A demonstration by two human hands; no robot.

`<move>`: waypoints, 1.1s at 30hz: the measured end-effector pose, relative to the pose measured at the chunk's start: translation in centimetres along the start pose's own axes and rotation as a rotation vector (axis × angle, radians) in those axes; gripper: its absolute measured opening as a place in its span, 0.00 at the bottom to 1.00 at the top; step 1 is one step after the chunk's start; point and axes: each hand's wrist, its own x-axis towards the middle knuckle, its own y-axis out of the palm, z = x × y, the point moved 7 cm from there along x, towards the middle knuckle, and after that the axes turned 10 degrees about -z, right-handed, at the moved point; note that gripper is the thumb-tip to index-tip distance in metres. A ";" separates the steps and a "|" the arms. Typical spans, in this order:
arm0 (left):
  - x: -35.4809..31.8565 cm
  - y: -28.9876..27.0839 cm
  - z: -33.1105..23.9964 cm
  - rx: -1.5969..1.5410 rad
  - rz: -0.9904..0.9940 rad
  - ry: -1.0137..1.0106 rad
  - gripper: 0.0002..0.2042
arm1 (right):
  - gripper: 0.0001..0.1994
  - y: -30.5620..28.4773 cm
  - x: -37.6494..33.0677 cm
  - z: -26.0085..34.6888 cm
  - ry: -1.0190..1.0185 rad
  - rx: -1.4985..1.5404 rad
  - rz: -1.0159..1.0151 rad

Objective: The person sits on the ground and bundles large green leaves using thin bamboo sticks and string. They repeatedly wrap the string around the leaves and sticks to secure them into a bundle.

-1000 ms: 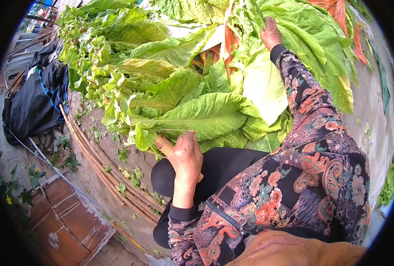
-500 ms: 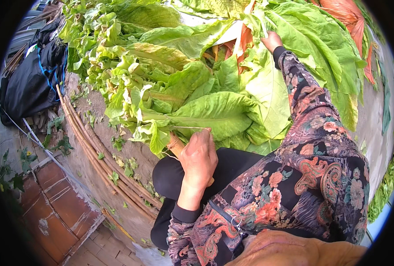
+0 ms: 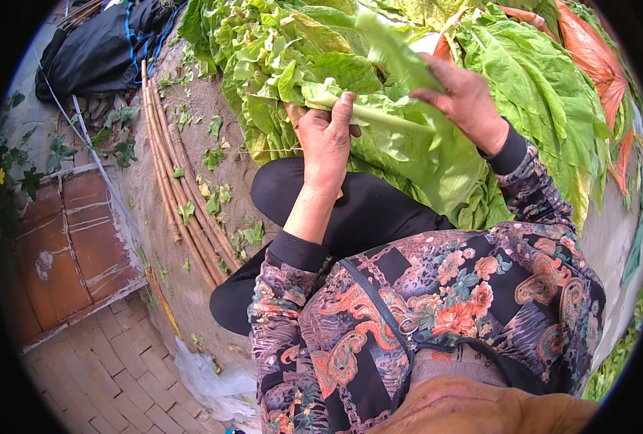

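Upper centre of frame: left hand (image 3: 326,141) clamps fingers round the pale stalk end of a big green leaf (image 3: 422,155), w/ right hand (image 3: 466,98) gripping the same leaf further along, fingers curled over its midrib. Leaf's long axis runs left-to-right betw. both hands, blade drooping toward lap. Leaf pile (image 3: 278,50) behind; bamboo canes (image 3: 173,181) at left.
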 end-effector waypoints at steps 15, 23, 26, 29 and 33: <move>-2.2 -1.3 0.3 -0.062 -0.014 -0.209 0.13 | 0.10 8.3 -4.2 2.8 0.135 0.476 0.450; -2.9 -8.6 -2.7 1.029 0.089 0.374 0.08 | 0.12 13.5 -4.2 -1.1 -0.069 -0.064 0.870; -2.3 -9.8 -2.6 1.086 0.222 0.413 0.09 | 0.15 16.9 -2.7 0.4 0.025 0.355 0.715; -1.6 -10.8 -3.3 1.166 0.255 0.383 0.09 | 0.17 19.2 -1.8 0.1 0.130 0.508 0.705; 0.6 -10.7 -0.4 1.103 0.432 0.147 0.10 | 0.17 22.0 -2.9 -2.3 0.302 0.664 0.568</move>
